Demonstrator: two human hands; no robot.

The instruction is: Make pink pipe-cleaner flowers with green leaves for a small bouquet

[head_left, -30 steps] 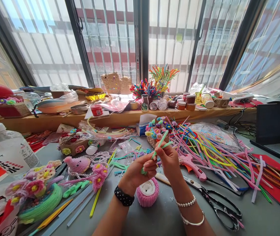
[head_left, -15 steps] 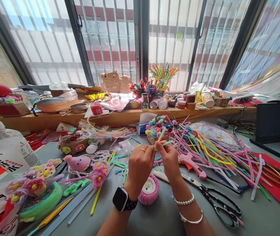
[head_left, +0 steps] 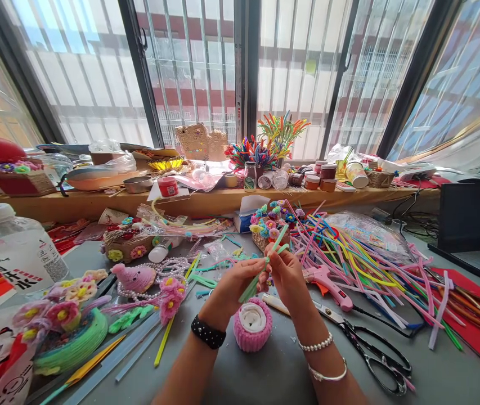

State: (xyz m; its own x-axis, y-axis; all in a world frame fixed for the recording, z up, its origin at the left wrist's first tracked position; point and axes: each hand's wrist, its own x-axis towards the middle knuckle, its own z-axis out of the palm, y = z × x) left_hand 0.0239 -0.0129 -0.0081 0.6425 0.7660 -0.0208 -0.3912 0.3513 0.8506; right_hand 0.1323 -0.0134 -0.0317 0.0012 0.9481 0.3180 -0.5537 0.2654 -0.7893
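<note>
Light green pipe cleaners (head_left: 248,289) are gathered in a small bundle between my two hands, with a couple of ends sticking up past the fingers. My left hand (head_left: 233,287) grips the bundle from the left, its palm turned partly up. From the other side, the fingers of my right hand (head_left: 285,275) pinch it near the crossing point. Below the hands stands a round pink fuzzy pot (head_left: 253,340) with a white roll inside. Large black-handled scissors (head_left: 377,351) lie beside my right forearm, blades partly hidden behind it.
A pink glue gun (head_left: 328,286) rests right of my hands, before a heap of coloured pipe cleaners (head_left: 349,253). Left are a pink crocheted figure (head_left: 134,278), a green flower basket (head_left: 73,343) and a plastic bottle (head_left: 16,247). Behind is a flower basket (head_left: 267,222).
My left hand has rolled palm-up, turning the watch face out of sight. The lower part of the green bundle now shows below the fingers, and the pink pot is less covered.
</note>
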